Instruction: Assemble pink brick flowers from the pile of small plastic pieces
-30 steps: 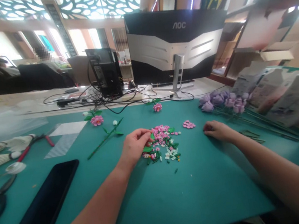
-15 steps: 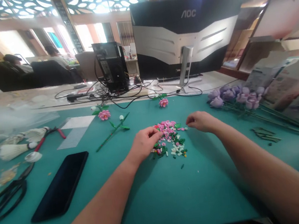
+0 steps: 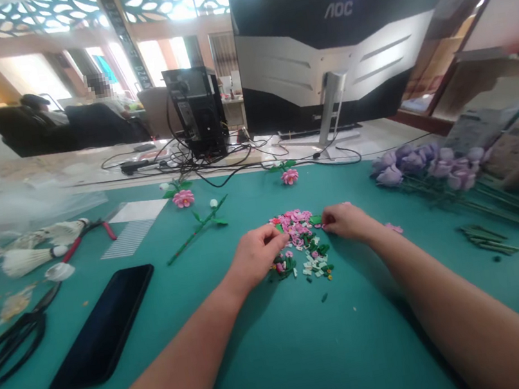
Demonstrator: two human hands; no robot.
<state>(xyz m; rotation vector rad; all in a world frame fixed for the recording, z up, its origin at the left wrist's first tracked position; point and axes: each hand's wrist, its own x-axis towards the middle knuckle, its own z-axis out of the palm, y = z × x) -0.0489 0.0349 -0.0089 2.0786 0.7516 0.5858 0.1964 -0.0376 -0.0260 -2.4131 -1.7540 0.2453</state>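
Left hand: [image 3: 255, 257] fingers curled, tips down at left edge of pile; can't tell if pinching a piece.
Right hand: [image 3: 347, 221] fingers curled in, tips at right edge of pile, beside a green leaf piece; can't tell if holding anything.
Pile: pile of pink, green and white plastic flower pieces [image 3: 298, 240], loose, between both hands, on green cutting mat [image 3: 360, 348].
Near pile: pink loose pieces [image 3: 394, 228] just right of right forearm.
Ahead on mat: two finished pink flowers [image 3: 183, 199], stem with white bud [image 3: 195, 230].
Right on mat: bunch of purple flowers [image 3: 424, 166], green stem parts [image 3: 488, 240].
Left on mat: black smartphone [image 3: 101, 328], black-handled scissors [image 3: 12, 348], red-handled pliers [image 3: 85, 237], shuttlecocks [image 3: 30, 258].
Beyond mat: AOC monitor [image 3: 339, 46] from behind, PC tower [image 3: 195, 110], tangled cables [image 3: 215, 159].
Background: seated person [image 3: 101, 94] in dark chair, well apart.
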